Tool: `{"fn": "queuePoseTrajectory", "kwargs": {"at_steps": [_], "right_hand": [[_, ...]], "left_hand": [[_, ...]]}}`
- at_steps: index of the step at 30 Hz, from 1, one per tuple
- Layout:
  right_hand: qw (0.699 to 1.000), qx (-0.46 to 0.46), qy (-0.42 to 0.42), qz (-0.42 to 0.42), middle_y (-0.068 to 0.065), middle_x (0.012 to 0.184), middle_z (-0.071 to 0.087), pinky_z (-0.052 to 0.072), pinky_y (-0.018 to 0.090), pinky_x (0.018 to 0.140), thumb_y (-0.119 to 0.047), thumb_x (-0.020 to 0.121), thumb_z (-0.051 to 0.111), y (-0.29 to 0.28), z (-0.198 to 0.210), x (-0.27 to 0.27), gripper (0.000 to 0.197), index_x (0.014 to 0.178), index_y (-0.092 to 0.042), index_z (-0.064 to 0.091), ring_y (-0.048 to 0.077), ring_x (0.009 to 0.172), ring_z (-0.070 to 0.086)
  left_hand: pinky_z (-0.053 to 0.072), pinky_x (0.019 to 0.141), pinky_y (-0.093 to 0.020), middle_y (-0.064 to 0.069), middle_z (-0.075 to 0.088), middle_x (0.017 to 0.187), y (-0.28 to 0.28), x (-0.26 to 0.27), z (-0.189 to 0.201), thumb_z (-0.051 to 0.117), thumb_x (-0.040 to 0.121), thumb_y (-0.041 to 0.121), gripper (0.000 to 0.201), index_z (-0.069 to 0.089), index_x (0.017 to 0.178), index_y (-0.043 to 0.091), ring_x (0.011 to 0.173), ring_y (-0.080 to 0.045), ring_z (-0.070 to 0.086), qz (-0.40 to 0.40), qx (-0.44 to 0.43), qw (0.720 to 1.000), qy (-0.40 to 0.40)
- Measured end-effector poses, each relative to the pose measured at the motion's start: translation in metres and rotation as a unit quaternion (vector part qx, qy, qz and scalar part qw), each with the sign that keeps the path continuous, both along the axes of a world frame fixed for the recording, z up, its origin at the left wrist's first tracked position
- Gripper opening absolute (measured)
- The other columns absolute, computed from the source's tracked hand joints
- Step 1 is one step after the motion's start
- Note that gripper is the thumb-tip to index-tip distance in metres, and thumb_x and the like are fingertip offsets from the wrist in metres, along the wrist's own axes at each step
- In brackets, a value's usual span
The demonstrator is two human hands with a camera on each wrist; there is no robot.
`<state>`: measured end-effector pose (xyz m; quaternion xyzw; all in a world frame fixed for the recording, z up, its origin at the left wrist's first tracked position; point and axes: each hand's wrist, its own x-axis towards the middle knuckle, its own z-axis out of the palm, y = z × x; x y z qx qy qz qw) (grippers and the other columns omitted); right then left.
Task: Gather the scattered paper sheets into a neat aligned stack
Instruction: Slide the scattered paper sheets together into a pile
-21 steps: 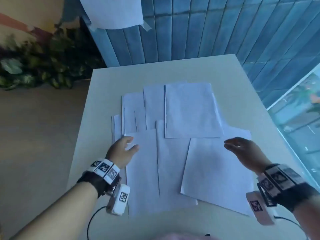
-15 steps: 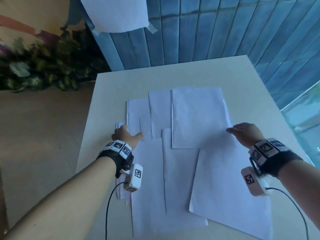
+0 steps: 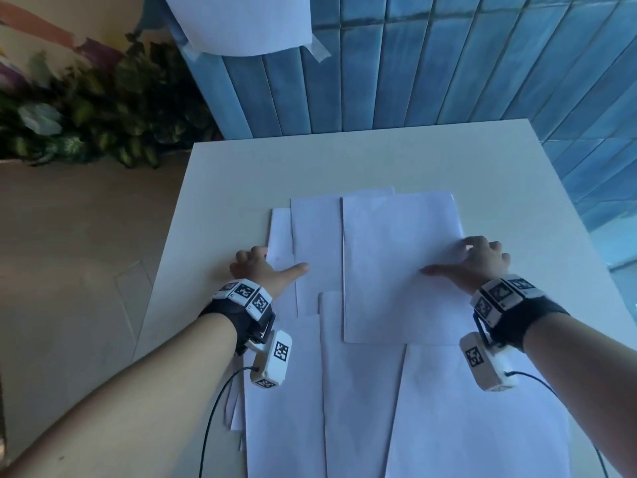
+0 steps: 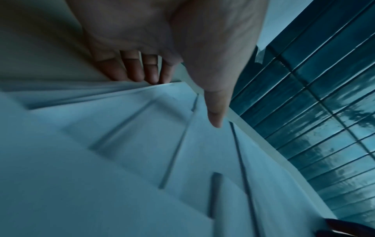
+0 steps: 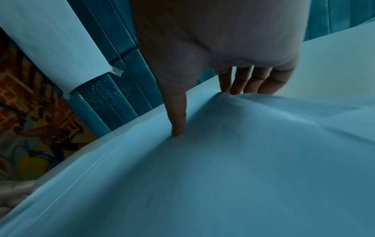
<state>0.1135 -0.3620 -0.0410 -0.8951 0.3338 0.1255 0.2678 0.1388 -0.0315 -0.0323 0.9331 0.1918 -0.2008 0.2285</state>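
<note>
Several white paper sheets (image 3: 358, 391) lie overlapping on a white table (image 3: 241, 174). The top sheet (image 3: 396, 263) lies at the far middle. My left hand (image 3: 272, 262) is at the left edge of the far sheets, its fingers (image 4: 142, 77) against the paper edges and the thumb laid on top. My right hand (image 3: 455, 257) is at the top sheet's right edge. Its thumb presses the sheet and its fingers (image 5: 247, 86) push the edge, so the paper (image 5: 263, 128) bulges up between them. Neither hand (image 4: 178, 99) (image 5: 213, 112) lifts a sheet.
A blue tiled wall (image 3: 448, 63) stands behind the table, with a paper sheet taped to it (image 3: 241, 22). Plants (image 3: 86, 108) and bare floor (image 3: 69, 270) lie to the left. A window (image 3: 624, 250) is close on the right. Cables hang from both wrist cameras.
Both hands have moved away from me, from the near sheets to the two sides of the far sheets. The leftmost far sheets have slid right, under their neighbours.
</note>
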Motion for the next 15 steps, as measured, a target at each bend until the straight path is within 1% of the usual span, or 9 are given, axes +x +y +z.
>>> {"fn": "queuePoseTrajectory", "kwargs": {"at_steps": [2, 4, 7, 10, 12, 13, 14, 15], "right_hand": [[1.000, 0.020, -0.009, 0.005, 0.009, 0.130, 0.044, 0.038, 0.042, 0.102, -0.049, 0.050, 0.088, 0.005, -0.002, -0.006, 0.097, 0.132, -0.021, 0.048, 0.031, 0.126, 0.038], [0.999, 0.025, -0.016, 0.014, 0.009, 0.132, 0.043, 0.039, 0.042, 0.103, -0.047, 0.052, 0.088, 0.010, -0.002, -0.014, 0.096, 0.134, -0.020, 0.047, 0.030, 0.127, 0.037], [0.998, 0.019, -0.021, 0.051, 0.009, 0.135, 0.042, 0.037, 0.040, 0.103, -0.046, 0.057, 0.086, 0.021, 0.001, -0.028, 0.096, 0.139, -0.019, 0.043, 0.030, 0.128, 0.035], [0.995, 0.027, -0.028, 0.095, 0.009, 0.139, 0.041, 0.035, 0.039, 0.104, -0.043, 0.065, 0.083, 0.028, 0.007, -0.041, 0.095, 0.144, -0.020, 0.037, 0.031, 0.131, 0.032], [0.993, 0.051, -0.041, 0.101, 0.010, 0.145, 0.039, 0.033, 0.041, 0.106, -0.039, 0.069, 0.082, 0.028, 0.011, -0.049, 0.094, 0.147, -0.019, 0.033, 0.032, 0.134, 0.031], [0.993, 0.056, -0.047, 0.095, 0.010, 0.147, 0.038, 0.032, 0.043, 0.108, -0.038, 0.070, 0.081, 0.025, 0.013, -0.054, 0.095, 0.149, -0.018, 0.032, 0.032, 0.136, 0.030], [0.994, 0.052, -0.049, 0.082, 0.010, 0.149, 0.037, 0.031, 0.045, 0.109, -0.038, 0.071, 0.080, 0.021, 0.015, -0.061, 0.094, 0.149, -0.017, 0.032, 0.033, 0.137, 0.029], [0.996, 0.038, -0.045, 0.063, 0.010, 0.149, 0.037, 0.031, 0.047, 0.109, -0.040, 0.071, 0.080, 0.016, 0.016, -0.068, 0.094, 0.149, -0.017, 0.032, 0.033, 0.138, 0.029]], "left_hand": [[0.035, 0.099, -0.035, -0.002, 0.036, 0.132, -0.008, -0.007, -0.001, 0.071, 0.063, 0.069, 0.086, 0.043, 0.131, 0.024, 0.130, -0.025, 0.032, -0.019, -0.038, 0.999, -0.006], [0.035, 0.100, -0.032, -0.001, 0.037, 0.130, -0.012, -0.014, -0.003, 0.076, 0.063, 0.063, 0.083, 0.045, 0.130, 0.024, 0.128, -0.022, 0.035, -0.029, -0.077, 0.996, -0.021], [0.038, 0.105, -0.032, -0.004, 0.041, 0.134, -0.014, -0.023, -0.004, 0.083, 0.063, 0.051, 0.085, 0.045, 0.134, 0.021, 0.126, -0.021, 0.045, -0.047, -0.132, 0.989, -0.040], [0.037, 0.103, -0.027, -0.001, 0.044, 0.140, -0.011, -0.032, -0.003, 0.084, 0.067, 0.038, 0.086, 0.042, 0.140, 0.020, 0.130, -0.018, 0.046, -0.058, -0.192, 0.979, -0.039], [0.039, 0.105, -0.030, -0.001, 0.046, 0.144, -0.007, -0.039, -0.001, 0.084, 0.068, 0.034, 0.088, 0.040, 0.143, 0.021, 0.131, -0.019, 0.047, -0.039, -0.220, 0.973, -0.051], [0.040, 0.106, -0.033, -0.003, 0.046, 0.145, -0.003, -0.043, -0.001, 0.084, 0.067, 0.037, 0.090, 0.039, 0.144, 0.021, 0.131, -0.021, 0.047, -0.029, -0.208, 0.976, -0.058], [0.040, 0.106, -0.036, -0.006, 0.045, 0.144, 0.000, -0.048, 0.000, 0.082, 0.067, 0.043, 0.091, 0.040, 0.143, 0.020, 0.130, -0.024, 0.046, -0.025, -0.168, 0.984, -0.060], [0.039, 0.105, -0.037, -0.009, 0.045, 0.143, 0.005, -0.053, 0.001, 0.078, 0.065, 0.053, 0.092, 0.041, 0.142, 0.018, 0.130, -0.028, 0.045, -0.028, -0.104, 0.993, -0.054]]}}
